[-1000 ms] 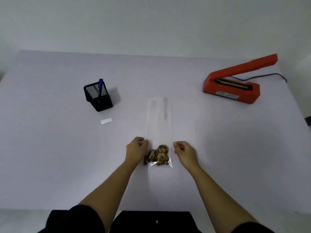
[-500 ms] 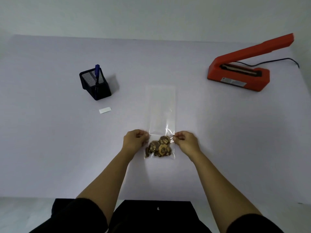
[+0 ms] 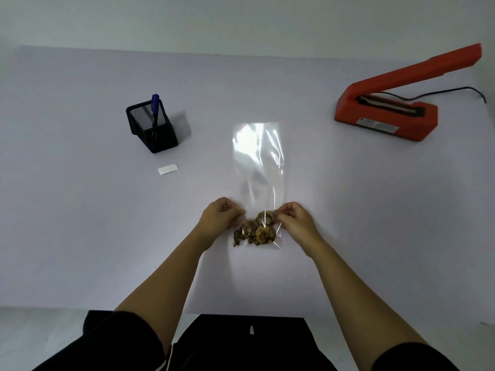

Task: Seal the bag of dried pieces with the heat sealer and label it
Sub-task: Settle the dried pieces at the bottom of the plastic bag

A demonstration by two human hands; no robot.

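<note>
so pretty much everything's left to do here, as far as i can tell. the surface [image 3: 80, 223] is laid out but nothing's been used: the orange heat sealer [image 3: 385, 113] sits well off to the far right of the fingers with its arm lifted, nothing in it. the clear bag [image 3: 258, 167] runs from between the two hands away from the person, its far end looks loose and crinkly, so i'd say it's unsealed, though i can't really see the mouth edge. over to the far left of the fingers there's a black mesh holder [image 3: 152, 129] with a blue pen [image 3: 154, 108] standing in it, and just in front of it the little white label [image 3: 168, 169], lying apart from the bag. so sealing and labelling both look undone. the dried pieces [image 3: 254, 231] are bunched in the near end of the bag, right between the hands. left hand [image 3: 218, 218] has its fingers closed, pinching the bag's left edge just above the pieces, and right hand [image 3: 294, 219] is doing the same on the right edge, fingers together on the film.
</note>
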